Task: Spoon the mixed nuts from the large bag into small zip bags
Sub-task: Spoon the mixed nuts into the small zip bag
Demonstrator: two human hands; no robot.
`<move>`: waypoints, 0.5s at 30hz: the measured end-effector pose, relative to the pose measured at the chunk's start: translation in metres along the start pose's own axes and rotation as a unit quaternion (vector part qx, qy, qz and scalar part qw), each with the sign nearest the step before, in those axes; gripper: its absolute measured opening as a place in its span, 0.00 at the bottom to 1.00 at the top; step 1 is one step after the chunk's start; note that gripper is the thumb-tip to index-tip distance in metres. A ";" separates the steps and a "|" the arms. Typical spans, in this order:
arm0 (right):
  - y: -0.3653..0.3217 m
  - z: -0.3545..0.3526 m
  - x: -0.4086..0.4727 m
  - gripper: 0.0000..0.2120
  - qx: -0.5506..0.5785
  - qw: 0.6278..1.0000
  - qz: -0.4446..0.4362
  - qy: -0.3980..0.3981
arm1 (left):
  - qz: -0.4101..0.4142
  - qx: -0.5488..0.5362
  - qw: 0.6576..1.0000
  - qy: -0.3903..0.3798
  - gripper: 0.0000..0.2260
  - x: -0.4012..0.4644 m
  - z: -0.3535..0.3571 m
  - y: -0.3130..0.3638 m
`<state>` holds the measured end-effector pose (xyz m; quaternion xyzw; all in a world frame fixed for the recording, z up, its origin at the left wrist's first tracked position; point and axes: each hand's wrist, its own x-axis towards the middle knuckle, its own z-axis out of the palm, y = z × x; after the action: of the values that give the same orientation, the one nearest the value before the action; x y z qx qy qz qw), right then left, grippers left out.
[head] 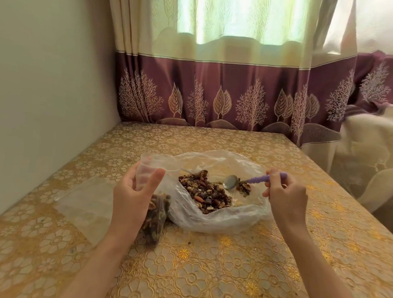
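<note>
left hand (133, 196) grips small zip bag (151, 192), part-filled, mouth up, centre-left of frame. right hand (285, 197) pinches purple-handled spoon (246, 181), bowl empty-looking, over large bag (220, 192) at centre. mixed nuts (204, 193) heaped inside. advice: dig into heap, level scoop, keep zip bag mouth wide, close beside large bag.
</note>
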<state>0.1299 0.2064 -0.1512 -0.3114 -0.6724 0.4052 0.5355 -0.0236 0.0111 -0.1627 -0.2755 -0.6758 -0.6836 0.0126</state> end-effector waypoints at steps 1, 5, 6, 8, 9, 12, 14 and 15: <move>0.001 0.000 0.000 0.20 0.001 1.000 0.004 -0.004 | 0.002 -0.001 1.000 0.000 0.55 0.000 0.000 0.001; 0.005 -0.002 0.001 0.18 0.040 0.997 0.054 -0.039 | -0.002 -0.001 1.000 0.000 0.57 0.000 0.000 -0.001; 0.006 -0.002 0.001 0.18 0.054 0.995 0.070 -0.047 | -0.002 -0.002 1.000 0.001 0.57 0.000 0.001 -0.001; 0.007 -0.002 0.001 0.17 0.078 0.991 0.095 -0.058 | -0.004 -0.002 1.000 0.003 0.57 -0.001 0.001 -0.001; 0.007 -0.002 0.001 0.16 0.086 0.989 0.102 -0.061 | -0.005 -0.002 1.000 0.004 0.57 -0.001 0.001 -0.001; 0.006 -0.001 0.001 0.17 0.101 0.986 0.108 -0.071 | -0.006 -0.005 1.000 0.003 0.56 -0.002 0.000 0.000; 0.006 0.000 -0.001 0.16 0.115 0.981 0.120 -0.095 | -0.005 -0.007 1.000 0.001 0.56 -0.002 0.001 0.001; 0.006 0.002 -0.002 0.15 0.122 0.979 0.126 -0.105 | -0.005 -0.008 1.000 0.001 0.55 -0.002 0.001 0.001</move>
<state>0.1285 0.2078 -0.1578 -0.2822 -0.6256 0.5788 0.4405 -0.0208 0.0112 -0.1628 -0.2718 -0.6718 -0.6890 0.0078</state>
